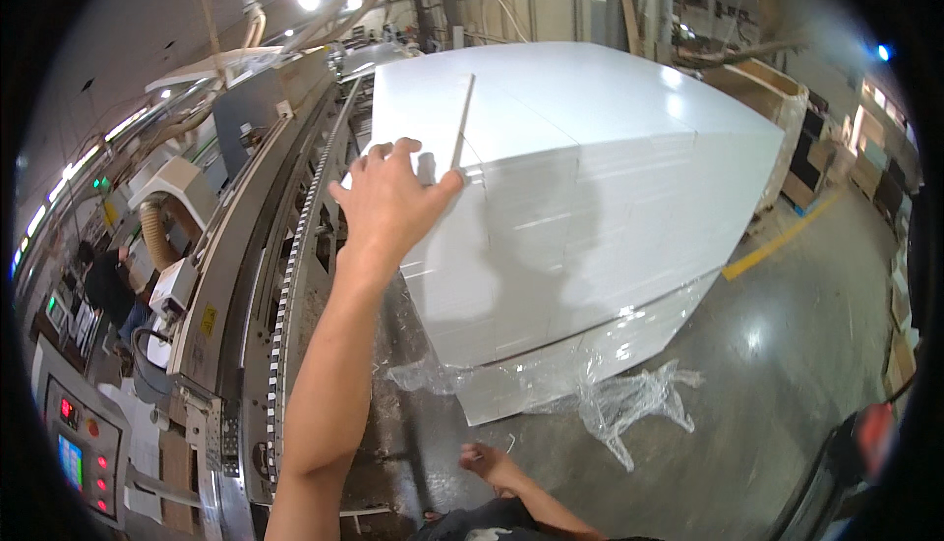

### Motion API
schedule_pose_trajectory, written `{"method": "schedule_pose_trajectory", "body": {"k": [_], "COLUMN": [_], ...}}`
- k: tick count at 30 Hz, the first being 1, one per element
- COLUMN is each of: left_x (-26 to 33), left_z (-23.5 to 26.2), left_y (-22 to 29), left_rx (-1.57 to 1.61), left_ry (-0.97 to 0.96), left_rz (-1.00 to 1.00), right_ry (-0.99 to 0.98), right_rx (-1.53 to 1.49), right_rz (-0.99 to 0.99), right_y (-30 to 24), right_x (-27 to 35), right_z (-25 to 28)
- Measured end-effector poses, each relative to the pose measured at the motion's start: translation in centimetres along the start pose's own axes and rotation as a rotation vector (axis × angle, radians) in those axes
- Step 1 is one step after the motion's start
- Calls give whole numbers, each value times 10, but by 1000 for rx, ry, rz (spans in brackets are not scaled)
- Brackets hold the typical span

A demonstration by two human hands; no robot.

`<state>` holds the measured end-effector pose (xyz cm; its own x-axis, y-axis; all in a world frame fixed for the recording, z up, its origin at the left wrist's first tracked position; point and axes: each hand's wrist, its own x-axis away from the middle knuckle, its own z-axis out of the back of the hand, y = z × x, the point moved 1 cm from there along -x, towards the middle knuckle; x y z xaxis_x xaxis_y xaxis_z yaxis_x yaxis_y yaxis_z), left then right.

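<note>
White panel stack [590, 177]: left hand [388, 202] hides corner; right hand [489, 464] low.

Both arms are showing bare in the head view, with no sleeves, gloves, watch or rings appearing on them. The left hand [385, 202] is showing its back, with knuckles and a thumb plainly visible, and its long forearm is running uncovered down to the lower edge. The right hand [489, 464] is appearing smaller and lower, its forearm likewise uncovered. Dark clothing [482, 523] with a small pale patch is peeking in at the bottom edge.
</note>
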<state>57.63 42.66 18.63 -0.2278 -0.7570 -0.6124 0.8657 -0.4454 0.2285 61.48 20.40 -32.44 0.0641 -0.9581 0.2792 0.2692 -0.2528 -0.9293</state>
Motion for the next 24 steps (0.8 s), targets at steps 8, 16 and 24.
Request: {"method": "schedule_pose_trajectory", "body": {"k": [8,16,24], "left_x": [58,243,511], "left_z": [69,254,324], "left_y": [-46,-130,-241], "left_rx": [135,166,213], "left_ry": [14,-197,-503], "left_rz": [-77,-107,240], "right_ry": [-132,-203,-280], "right_rx": [234,-904,-798], "right_rz": [609,702,408], "right_y": [-131,-382,-352], "right_x": [-41,-23,69], "right_z": [51,106,-99]}}
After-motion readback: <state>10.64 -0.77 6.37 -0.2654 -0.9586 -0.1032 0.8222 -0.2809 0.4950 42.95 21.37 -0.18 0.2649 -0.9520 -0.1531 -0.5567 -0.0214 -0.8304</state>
